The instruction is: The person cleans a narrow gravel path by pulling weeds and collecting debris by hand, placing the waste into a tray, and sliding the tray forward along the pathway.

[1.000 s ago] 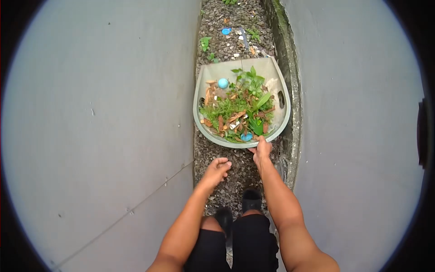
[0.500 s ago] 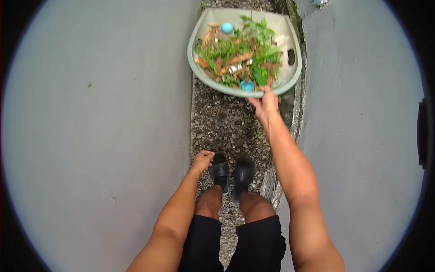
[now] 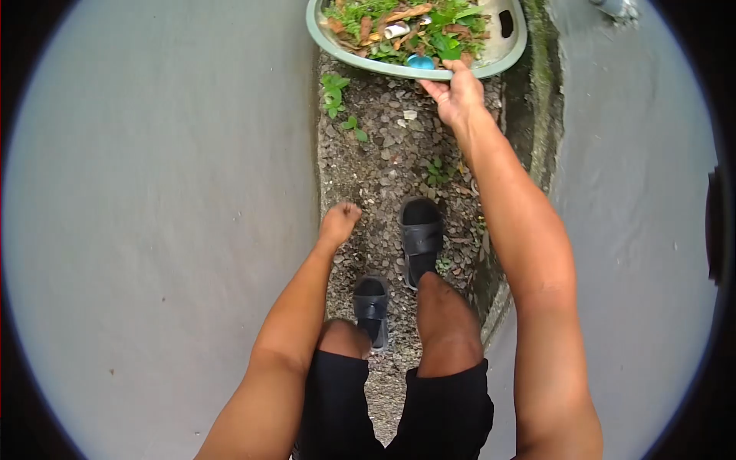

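Observation:
At the top of the head view is a pale plastic basin [image 3: 510,57] with a green-grey rim and an oval handle hole; its far part is cut off by the frame. My right hand [image 3: 462,90] grips the near rim, thumb over the edge and fingers underneath. Inside lie green weeds [image 3: 452,15], brown dry scraps, a white tube-like piece [image 3: 396,30] and a crumpled blue object [image 3: 420,61] against the near wall. My left hand [image 3: 340,224] hangs over the path's left side, fingers curled, with nothing visible in it.
A narrow gravel path [image 3: 383,146] runs ahead between two grey, water-like surfaces [image 3: 169,192]. Along its right side runs a mossy concrete edge [image 3: 543,100]. Small green plants [image 3: 333,93] grow on the gravel. A pale bottle-like item [image 3: 616,9] lies upper right. My feet wear black sandals [image 3: 422,230].
The right foot has stepped forward, and the left foot now sits behind it. My right hand and the basin have shifted up in view; the left hand has swung slightly forward.

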Available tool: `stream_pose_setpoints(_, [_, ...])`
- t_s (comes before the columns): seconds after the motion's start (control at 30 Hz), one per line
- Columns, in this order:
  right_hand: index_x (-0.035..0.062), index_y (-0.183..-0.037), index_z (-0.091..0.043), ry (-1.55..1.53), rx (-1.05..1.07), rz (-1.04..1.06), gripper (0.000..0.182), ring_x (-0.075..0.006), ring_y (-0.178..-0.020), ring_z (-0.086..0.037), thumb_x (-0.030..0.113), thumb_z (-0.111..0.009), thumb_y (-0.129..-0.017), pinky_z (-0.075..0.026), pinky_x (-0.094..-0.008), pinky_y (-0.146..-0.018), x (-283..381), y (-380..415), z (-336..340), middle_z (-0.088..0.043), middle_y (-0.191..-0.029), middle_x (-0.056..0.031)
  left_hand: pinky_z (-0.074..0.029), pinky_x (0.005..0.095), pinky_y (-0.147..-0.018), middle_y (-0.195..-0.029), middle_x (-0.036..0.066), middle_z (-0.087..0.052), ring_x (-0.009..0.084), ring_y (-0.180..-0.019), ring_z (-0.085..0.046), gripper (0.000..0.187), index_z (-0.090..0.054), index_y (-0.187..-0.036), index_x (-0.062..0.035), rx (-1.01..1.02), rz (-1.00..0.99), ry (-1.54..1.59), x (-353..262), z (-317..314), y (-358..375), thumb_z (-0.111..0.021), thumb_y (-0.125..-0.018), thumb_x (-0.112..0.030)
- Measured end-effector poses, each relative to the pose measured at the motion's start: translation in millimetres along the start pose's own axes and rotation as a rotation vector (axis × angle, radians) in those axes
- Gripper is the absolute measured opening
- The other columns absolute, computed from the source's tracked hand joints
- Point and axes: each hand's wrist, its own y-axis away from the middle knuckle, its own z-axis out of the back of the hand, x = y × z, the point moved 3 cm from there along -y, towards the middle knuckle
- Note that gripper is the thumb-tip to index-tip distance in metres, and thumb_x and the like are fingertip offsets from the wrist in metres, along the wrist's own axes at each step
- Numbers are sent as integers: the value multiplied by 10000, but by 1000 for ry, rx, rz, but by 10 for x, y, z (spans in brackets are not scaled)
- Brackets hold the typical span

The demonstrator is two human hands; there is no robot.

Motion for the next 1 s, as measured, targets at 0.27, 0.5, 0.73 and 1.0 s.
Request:
stream_pose_setpoints(0.27, [-77, -1097, -439, -34, 14, 67, 291, -349, -889, -621, 95, -549, -890, -602, -419, -712, -175, -982, -202, -529, -1077, -217, -471, 402, -870, -1236, 158, -523, 286, -1114, -514, 324, -605, -1092, -63, -439, -457, -532, -1341, 266, -903, -665, -818, -227])
stream_pose_setpoints(0.5, [-55, -1274, -382, 275, 255, 131, 577, -322, -913, -645, 351, -571, -911, -587, -337, -717, -134, -1031, 174, -532, -1184, -264, -537, 433, -702, -902, 204, -654, 372, -820, -654, 173, -646, -866, -23, -231, -596, -1048, -1264, 431, -1748, -479, -839, -61])
stream_pose_setpoints(0.73, [55, -1144, -529, 661, 103, 126, 347, -107, -626, -618, 312, -574, -914, -521, -233, -521, -177, -949, 987, -641, -868, -40, -529, 438, -679, -820, 196, -646, 361, -745, -642, 104, -616, -806, -42, -235, -734, -838, -1239, 440, -1731, -518, -785, -71])
stream_pose_setpoints(1.0, [79, -919, -620, 1110, 25, 137, 215, -127, -534, -575, 288, -598, -872, -436, -281, -470, -405, -805, 1586, -629, -749, -34, -536, 405, -717, -916, 164, -680, 325, -871, -663, 179, -686, -871, -81, -218, -609, -1306, -1710, 854, -2061, -522, -847, -150])
